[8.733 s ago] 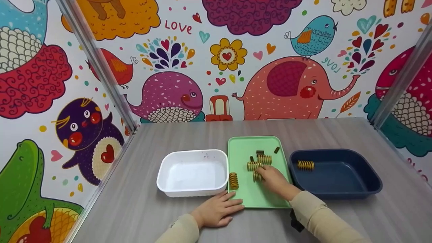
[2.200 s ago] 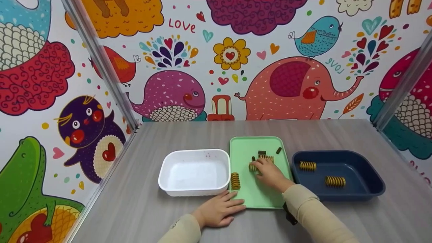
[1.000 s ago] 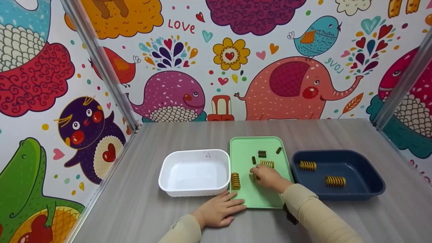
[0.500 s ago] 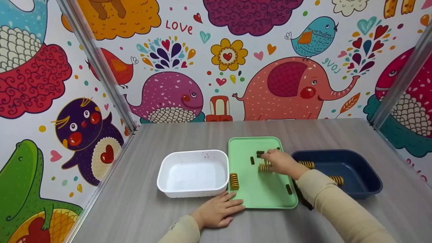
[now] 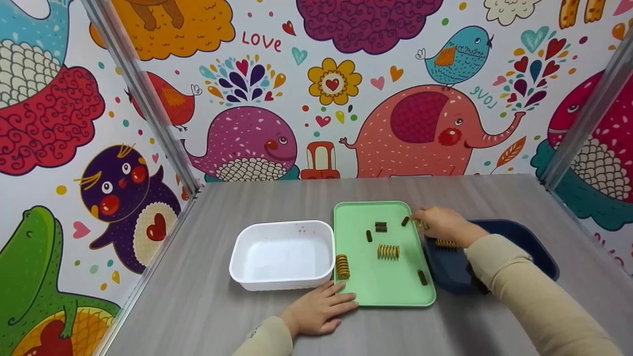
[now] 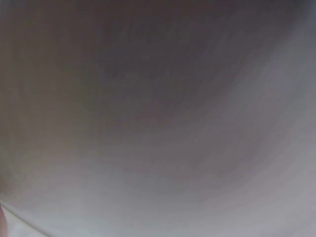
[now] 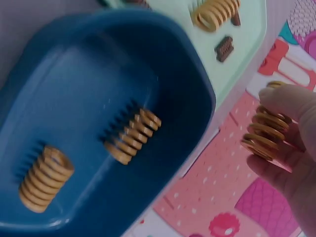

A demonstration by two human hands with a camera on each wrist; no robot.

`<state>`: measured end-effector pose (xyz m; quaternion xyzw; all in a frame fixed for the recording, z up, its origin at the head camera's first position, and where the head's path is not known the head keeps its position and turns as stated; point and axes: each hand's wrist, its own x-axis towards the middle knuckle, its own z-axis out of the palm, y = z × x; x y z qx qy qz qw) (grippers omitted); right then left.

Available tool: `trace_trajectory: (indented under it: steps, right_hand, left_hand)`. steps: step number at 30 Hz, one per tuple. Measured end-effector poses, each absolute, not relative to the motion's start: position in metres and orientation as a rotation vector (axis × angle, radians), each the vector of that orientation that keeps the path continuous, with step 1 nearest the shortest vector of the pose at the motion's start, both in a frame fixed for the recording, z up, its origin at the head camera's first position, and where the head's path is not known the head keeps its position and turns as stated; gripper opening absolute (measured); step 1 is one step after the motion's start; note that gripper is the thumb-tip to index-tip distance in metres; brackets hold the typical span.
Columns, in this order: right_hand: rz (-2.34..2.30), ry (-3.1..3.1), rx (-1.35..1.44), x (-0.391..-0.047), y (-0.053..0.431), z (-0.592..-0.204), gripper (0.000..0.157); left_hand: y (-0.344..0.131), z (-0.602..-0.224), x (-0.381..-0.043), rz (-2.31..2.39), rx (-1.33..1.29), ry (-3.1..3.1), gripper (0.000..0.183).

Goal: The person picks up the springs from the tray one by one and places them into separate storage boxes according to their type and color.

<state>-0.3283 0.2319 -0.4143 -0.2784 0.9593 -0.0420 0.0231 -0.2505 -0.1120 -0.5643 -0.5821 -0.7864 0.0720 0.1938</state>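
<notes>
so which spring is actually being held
The spring gripped in the right hand; the others just lie there, two springs on the green tray and two more in the blue bin.

Head view: R hand covers most of the held spring; thumb hides pt of it in R wrist view too. R sleeve blocks much of blue box & one far spring in it; near spring partly behind hand. Dark thing under R cuff mostly hidden, can't ID. L sleeve & R sleeve cut at btm. Brown bits on green tray too small to ID.

R wrist view: hand cut at R edge, blue box at L & btm, tray at top. L wrist view: mostly grey blur, can't tell.
</notes>
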Motion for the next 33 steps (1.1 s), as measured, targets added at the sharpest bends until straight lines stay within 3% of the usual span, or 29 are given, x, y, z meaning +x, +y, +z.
trace_trajectory:
  steps: [13,27,33]
  right_hand:
    - [-0.060,2.784,-0.817,-0.337,0.265,-0.417,0.032]
    - [-0.033,2.625,-0.821,-0.336,0.275,-0.440,0.028]
    - [-0.087,2.568,-0.701,-0.330,0.274,-0.448,0.024]
  left_hand:
    - [-0.113,-0.566,-0.250,0.195,-1.625,-2.217,0.050]
    - [-0.112,-0.565,-0.251,0.166,-1.635,-2.244,0.049]
    - [-0.112,-0.565,-0.251,0.162,-1.628,-2.237,0.048]
